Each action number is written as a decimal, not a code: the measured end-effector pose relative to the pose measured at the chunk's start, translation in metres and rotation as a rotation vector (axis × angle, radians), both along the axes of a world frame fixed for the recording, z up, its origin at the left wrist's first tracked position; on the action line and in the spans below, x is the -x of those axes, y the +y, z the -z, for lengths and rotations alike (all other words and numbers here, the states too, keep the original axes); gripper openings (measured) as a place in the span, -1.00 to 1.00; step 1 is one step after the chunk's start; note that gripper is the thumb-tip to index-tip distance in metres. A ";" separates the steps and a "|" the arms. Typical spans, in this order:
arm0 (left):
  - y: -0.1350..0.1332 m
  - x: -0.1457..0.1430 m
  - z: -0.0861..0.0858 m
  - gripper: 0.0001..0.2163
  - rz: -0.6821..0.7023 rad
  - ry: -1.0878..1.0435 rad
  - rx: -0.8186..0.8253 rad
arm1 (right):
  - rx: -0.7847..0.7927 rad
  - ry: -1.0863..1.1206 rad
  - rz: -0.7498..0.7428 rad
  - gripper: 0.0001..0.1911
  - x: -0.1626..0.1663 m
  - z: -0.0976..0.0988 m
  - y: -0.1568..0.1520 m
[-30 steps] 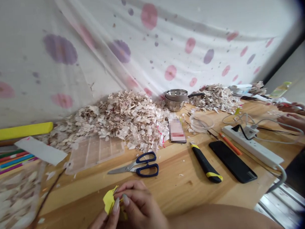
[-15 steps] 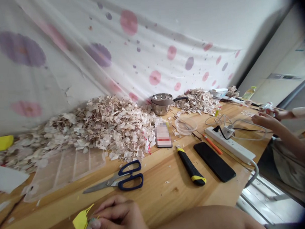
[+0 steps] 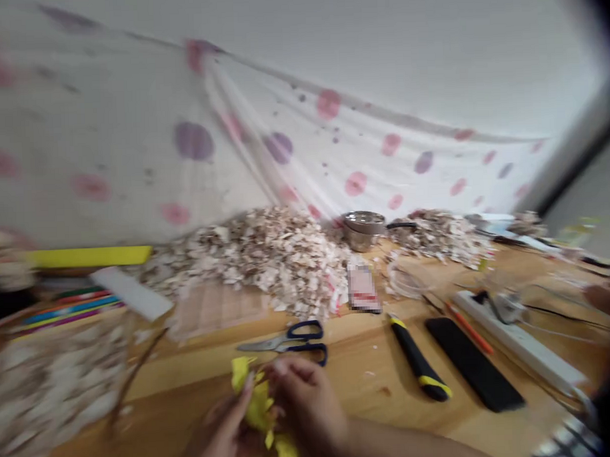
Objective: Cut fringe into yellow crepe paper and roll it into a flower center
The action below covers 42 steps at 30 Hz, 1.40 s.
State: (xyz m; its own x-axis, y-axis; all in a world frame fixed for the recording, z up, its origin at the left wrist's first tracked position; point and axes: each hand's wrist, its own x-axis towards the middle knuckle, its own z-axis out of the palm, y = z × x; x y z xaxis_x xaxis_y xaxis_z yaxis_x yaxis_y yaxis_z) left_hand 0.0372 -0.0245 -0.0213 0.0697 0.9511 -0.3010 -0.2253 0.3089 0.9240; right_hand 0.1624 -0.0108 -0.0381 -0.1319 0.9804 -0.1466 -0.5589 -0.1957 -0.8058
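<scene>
A crumpled, ragged-edged yellow sheet (image 3: 258,405), paper or thin foam, is between my two hands low in the view. My left hand (image 3: 219,425) is closed on it from the left, thumb pressed along its top. On the right, my right hand (image 3: 311,398) pinches at the sheet's edge; blur hides exactly what lies between its fingertips. Just beyond my hands lie scissors (image 3: 289,342) with dark blue handles, blades pointing left. Further right are a black and yellow utility knife (image 3: 417,359) and a black phone (image 3: 474,364).
Heaps of pale flakes (image 3: 286,256) line the wall, near a metal bowl (image 3: 364,236). A clear divided tray (image 3: 215,305), coloured pens (image 3: 77,306) and a yellow strip (image 3: 93,256) lie left. At right are a power strip (image 3: 524,344) and another person's blurred hand (image 3: 608,301).
The view has swung left, showing the pens and more flakes. My left hand has come into view on the yellow sheet, which now sits between both hands. The other person is mostly out of frame.
</scene>
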 end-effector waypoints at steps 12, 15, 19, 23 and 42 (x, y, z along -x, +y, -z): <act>-0.008 0.008 -0.020 -0.64 0.148 -0.284 0.055 | -0.172 -0.059 -0.009 -0.77 0.001 -0.012 -0.001; -0.010 0.008 -0.021 -0.64 0.168 -0.303 0.051 | -0.183 -0.065 -0.030 -0.79 0.001 -0.012 -0.003; -0.012 0.007 -0.021 -0.59 0.199 -0.292 0.020 | -0.239 -0.109 -0.050 -0.84 0.000 -0.010 -0.004; -0.011 0.006 -0.020 -0.63 0.229 -0.290 0.011 | -0.262 -0.143 -0.102 -0.80 -0.003 -0.007 -0.004; -0.011 0.006 -0.009 -0.75 0.422 -0.440 0.056 | -0.459 -0.285 -0.176 -0.86 -0.010 -0.011 -0.003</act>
